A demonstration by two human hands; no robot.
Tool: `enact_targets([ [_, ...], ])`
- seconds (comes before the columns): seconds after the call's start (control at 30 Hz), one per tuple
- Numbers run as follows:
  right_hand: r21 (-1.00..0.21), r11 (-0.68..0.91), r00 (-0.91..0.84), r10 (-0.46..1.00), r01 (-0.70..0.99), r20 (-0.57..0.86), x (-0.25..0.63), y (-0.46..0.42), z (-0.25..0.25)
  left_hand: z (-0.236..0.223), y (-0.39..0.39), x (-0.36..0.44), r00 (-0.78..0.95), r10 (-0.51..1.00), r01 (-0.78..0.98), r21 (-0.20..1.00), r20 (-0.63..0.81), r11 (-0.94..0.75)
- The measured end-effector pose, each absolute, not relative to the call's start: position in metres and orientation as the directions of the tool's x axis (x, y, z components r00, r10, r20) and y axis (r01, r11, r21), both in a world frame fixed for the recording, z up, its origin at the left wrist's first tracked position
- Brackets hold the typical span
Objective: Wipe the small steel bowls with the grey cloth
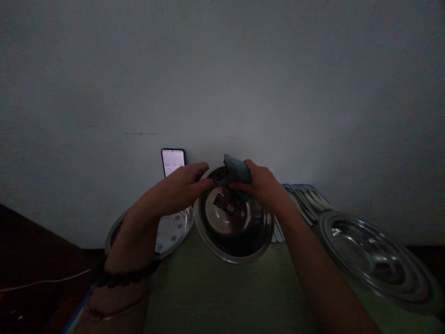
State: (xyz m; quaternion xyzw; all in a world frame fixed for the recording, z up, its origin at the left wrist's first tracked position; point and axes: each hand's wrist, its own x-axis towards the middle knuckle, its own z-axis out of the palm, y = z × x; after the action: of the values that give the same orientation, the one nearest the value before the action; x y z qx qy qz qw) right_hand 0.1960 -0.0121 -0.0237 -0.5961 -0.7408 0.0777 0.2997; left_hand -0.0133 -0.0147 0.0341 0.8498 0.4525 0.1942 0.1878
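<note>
A shiny steel bowl (pixel 222 222) with a dark-and-red sticker is held tilted over the table. At its far left rim is my left hand (pixel 181 188), thumb on the near side and fingers reaching behind, closed on the bowl. My right hand (pixel 260 183) is wrapped round a grey-and-white checked cloth (pixel 237 169), which presses against the bowl's far edge. Part of the cloth and the bowl's far rim are hidden by my fingers.
A lit phone (pixel 173 160) leans on the wall at the back left. A steel tray with dark spots (pixel 170 234) lies under my left arm. Spoons and other cutlery (pixel 308 202) lie at the back right, beside stacked steel plates (pixel 378 260). The table (pixel 222 297) is green.
</note>
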Motion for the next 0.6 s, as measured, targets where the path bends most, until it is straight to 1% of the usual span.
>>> enact_targets([
  [0.07, -0.563, 0.359, -0.224, 0.929, 0.745, 0.295, 0.203, -0.014, -0.019, 0.032, -0.014, -0.014, 0.516, 0.845, 0.699, 0.501, 0.141, -0.511],
  [0.13, -0.675, 0.438, -0.348, 0.896, 0.594, 0.275, 0.211, -0.016, -0.015, 0.029, -0.013, -0.015, 0.499, 0.857, 0.707, 0.51, 0.132, -0.49],
  [0.2, -0.735, 0.46, -0.372, 0.879, 0.498, 0.298, 0.217, -0.016, -0.013, 0.027, -0.013, -0.016, 0.48, 0.866, 0.712, 0.515, 0.138, -0.477],
  [0.23, -0.738, 0.458, -0.353, 0.882, 0.495, 0.311, 0.218, -0.015, -0.014, 0.027, -0.013, -0.016, 0.477, 0.867, 0.712, 0.515, 0.144, -0.477],
  [0.3, -0.702, 0.444, -0.311, 0.895, 0.557, 0.32, 0.219, -0.012, -0.016, 0.028, -0.014, -0.017, 0.482, 0.862, 0.712, 0.506, 0.153, -0.488],
  [0.47, -0.53, 0.381, -0.26, 0.921, 0.758, 0.291, 0.21, -0.004, -0.024, 0.032, -0.017, -0.014, 0.504, 0.851, 0.719, 0.475, 0.146, -0.507],
  [0.53, -0.465, 0.333, -0.22, 0.934, 0.82, 0.281, 0.206, -0.002, -0.026, 0.032, -0.017, -0.011, 0.508, 0.85, 0.736, 0.443, 0.139, -0.512],
  [0.6, -0.392, 0.276, -0.172, 0.945, 0.877, 0.279, 0.202, -0.002, -0.028, 0.031, -0.018, -0.007, 0.517, 0.842, 0.753, 0.387, 0.152, -0.532],
])
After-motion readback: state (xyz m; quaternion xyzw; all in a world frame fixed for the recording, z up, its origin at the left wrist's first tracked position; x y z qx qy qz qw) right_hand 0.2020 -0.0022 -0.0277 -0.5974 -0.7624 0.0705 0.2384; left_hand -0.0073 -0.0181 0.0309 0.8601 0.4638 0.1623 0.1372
